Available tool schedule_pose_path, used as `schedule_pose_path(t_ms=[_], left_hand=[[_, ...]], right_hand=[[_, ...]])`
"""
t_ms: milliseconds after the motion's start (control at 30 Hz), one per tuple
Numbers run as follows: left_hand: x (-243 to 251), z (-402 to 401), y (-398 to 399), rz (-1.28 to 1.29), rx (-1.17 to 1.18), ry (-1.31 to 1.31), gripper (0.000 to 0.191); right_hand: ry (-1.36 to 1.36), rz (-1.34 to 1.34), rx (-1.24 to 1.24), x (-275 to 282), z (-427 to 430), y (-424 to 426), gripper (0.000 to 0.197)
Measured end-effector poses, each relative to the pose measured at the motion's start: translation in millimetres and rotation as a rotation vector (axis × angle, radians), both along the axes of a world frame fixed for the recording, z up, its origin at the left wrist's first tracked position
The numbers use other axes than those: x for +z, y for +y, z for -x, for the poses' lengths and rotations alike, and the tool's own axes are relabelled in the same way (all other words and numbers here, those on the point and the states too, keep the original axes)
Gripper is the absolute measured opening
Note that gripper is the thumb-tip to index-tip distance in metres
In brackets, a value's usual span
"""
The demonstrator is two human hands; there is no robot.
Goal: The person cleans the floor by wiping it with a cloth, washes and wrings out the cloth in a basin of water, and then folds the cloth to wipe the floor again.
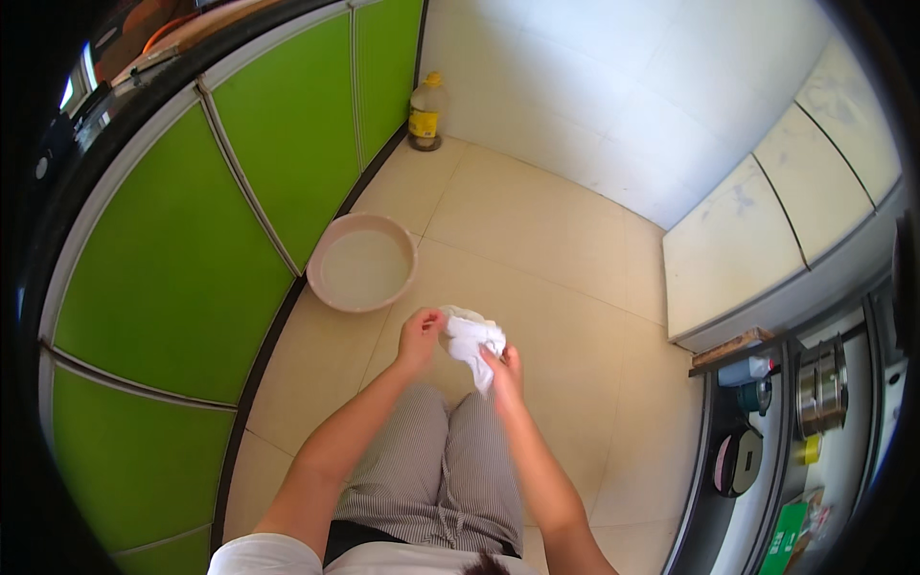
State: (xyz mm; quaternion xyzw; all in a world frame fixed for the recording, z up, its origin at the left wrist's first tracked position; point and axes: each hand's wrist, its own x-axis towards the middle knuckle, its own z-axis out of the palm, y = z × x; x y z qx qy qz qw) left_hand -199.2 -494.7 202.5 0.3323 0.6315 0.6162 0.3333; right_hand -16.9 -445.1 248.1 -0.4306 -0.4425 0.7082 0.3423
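Observation:
A bunched white cloth (471,341) is up in front of my knees, over the tiled floor. My right hand (505,365) grips its right side, thumb on top, and a loose end hangs down beside the thumb. At the cloth's left edge, the curled fingers of my left hand (420,334) pinch it, slightly blurred. Ahead and to the left, a pink plastic basin (412,277) rests on the floor against the green cabinets, holding cloudy water (365,267).
Green cabinet doors (165,259) line the left side below a counter. A large oil bottle (425,118) with a yellow cap stands in the far corner by the white wall (575,93). At right, a dark rack (783,402) holds a metal steamer pot (821,388) and a rounded black appliance (739,461).

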Motion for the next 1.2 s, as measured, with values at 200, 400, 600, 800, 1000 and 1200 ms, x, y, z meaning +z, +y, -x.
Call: schedule_pose_path(t_ms=[200, 400, 600, 800, 1000, 1200], left_hand=[[98.6, -11.3, 2.4, -0.251, 0.106, 0.156, 0.01], [185.7, -4.6, 14.8, -0.405, 0.021, 0.302, 0.014], [255.9, 22.2, 8.9, -0.257, -0.096, 0.271, 0.023], [296.6, 2.1, -10.7, 0.005, -0.497, 0.249, 0.066], [287.0, 28.0, 4.4, -0.053, -0.561, 0.25, 0.028], [276.8, 8.3, 36.8, -0.065, -0.344, 0.77, 0.024]], right_hand=[[-0.409, -0.916, -0.221, 23.9, -32.7, 29.1, 0.019], [-0.224, -0.844, -0.207, 96.1, -16.2, 42.2, 0.019], [0.14, -0.555, -0.004, 220.8, 6.4, 44.4, 0.035], [0.112, -0.677, 0.258, 260.9, 7.8, 51.0, 0.042], [-0.403, -1.049, 0.514, 241.7, -11.6, 47.8, 0.051], [-1.118, -1.163, 0.463, 182.3, -37.2, 105.5, 0.055]])
